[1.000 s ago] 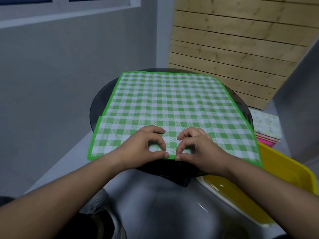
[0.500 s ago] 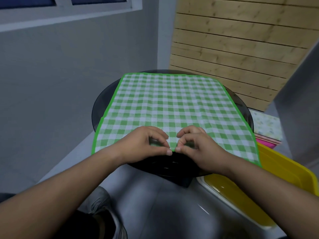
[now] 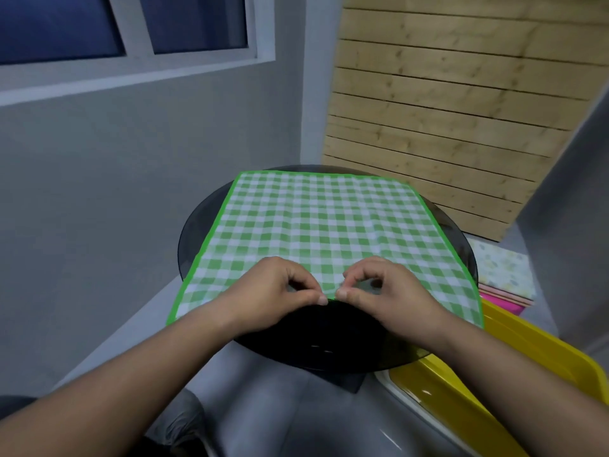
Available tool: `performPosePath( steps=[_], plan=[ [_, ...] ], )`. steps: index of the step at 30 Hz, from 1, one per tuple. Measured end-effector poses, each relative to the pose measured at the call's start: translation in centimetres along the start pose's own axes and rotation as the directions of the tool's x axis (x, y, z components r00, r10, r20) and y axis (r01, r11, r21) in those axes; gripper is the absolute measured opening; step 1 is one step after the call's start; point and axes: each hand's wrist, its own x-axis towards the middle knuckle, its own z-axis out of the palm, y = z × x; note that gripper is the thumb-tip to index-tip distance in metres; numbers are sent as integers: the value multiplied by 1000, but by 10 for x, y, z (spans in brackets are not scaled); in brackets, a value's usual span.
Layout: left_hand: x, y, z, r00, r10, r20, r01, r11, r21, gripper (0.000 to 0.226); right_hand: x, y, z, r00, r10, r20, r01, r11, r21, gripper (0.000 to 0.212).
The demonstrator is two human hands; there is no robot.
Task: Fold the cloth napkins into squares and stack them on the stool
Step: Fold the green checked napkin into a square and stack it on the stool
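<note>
Napkin (image 3: 323,225) in green check, and the action is at its near hem, low in the middle of the frame. The left hand (image 3: 263,291) and the right hand (image 3: 392,291) sit side by side, each pinching that hem between thumb and curled forefinger, thumbs almost touching. A second ago the same pinch was on, but the hem sat closer to the front rim. Now more of the round dark surface (image 3: 329,341) shows bare beneath the wrists, so the edge has been carried a little way forward. The stepped layer on the cloth's left edge has gone too, and it reads as one flat sheet. That looks like the start of a fold: near hem up and over toward the far hem.

The napkin lies spread over that surface, corners hanging past the rim on both sides, far hem close to the back rim. No square yet, so this cloth is early in its folding.

At lower right, a yellow tray (image 3: 514,351). Beyond it, a pale floral cloth (image 3: 501,268) over pink layers. Further back, wooden slats (image 3: 445,110), and a window (image 3: 115,24) at upper left.
</note>
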Motion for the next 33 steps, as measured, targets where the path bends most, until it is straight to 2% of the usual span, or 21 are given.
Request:
performPosePath(
  steps=[3, 6, 10, 12, 15, 18, 23, 26, 30, 31, 33],
  plan=[
    [5, 8, -7, 1000, 4, -20, -3, 999, 42, 7, -2, -2, -15, 998, -11, -63, 10, 1000, -22, 27],
    [17, 22, -22, 999, 32, 8, -33, 988, 153, 9, -2, -4, -33, 995, -32, -89, 25, 997, -77, 38],
    [51, 39, -51, 998, 60, -25, -52, 966, 254, 14, 12, -8, -54, 986, -65, -154, 38, 984, -173, 28],
    [72, 45, -64, 994, 95, -54, -72, 937, 341, 17, 22, -8, -64, 974, -126, -188, 67, 953, -296, 24],
    [105, 51, -79, 992, 122, -38, -84, 846, 526, 19, 45, -3, -77, 940, -246, -236, 85, 839, -537, 26],
    [139, 49, -88, 999, 53, 15, -50, 773, 632, 15, 80, 14, -87, 897, -376, -234, 73, 647, -759, 26],
    [182, 17, -75, 995, 4, -97, 63, 730, 680, 11, 132, 46, -94, 892, -429, -142, 91, 478, -873, 26],
    [199, -10, -63, 979, -55, -195, 166, 766, 621, 11, 157, 65, -97, 917, -377, -127, 41, 407, -912, 29],
    [216, -44, -45, 953, -151, -263, 265, 836, 480, 15, 176, 91, -88, 970, -181, -163, -65, 454, -889, 32],
    [219, -52, -41, 948, -169, -271, 280, 845, 455, 17, 181, 98, -83, 972, -149, -181, -88, 484, -871, 32],
    [224, -67, -35, 939, -191, -287, 305, 849, 431, 19, 191, 111, -74, 971, -71, -227, -138, 608, -782, 30]
  ],
)
